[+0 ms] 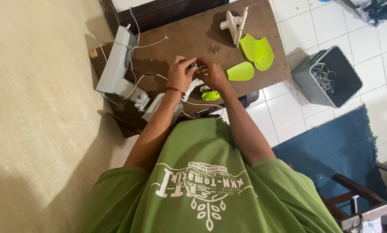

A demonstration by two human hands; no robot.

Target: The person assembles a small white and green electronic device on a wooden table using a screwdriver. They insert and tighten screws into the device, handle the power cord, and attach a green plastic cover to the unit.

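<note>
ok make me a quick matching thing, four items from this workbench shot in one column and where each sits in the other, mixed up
Things:
1. white clamp
2. grey bin
3. lime green blade pieces
4. grey casing

Places:
A. on the tiled floor, beside the table
B. far edge of the table, above the green pieces
C. the table's side nearest the wall
D. on the table, between the clamp and the hands

Pairs: 1-B, 2-A, 3-D, 4-C

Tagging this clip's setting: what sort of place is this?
Probably a home workspace or small repair corner: a low wooden table strewn with small screws and plastic parts, a white tiled floor, and a grey bin beside it.
</note>
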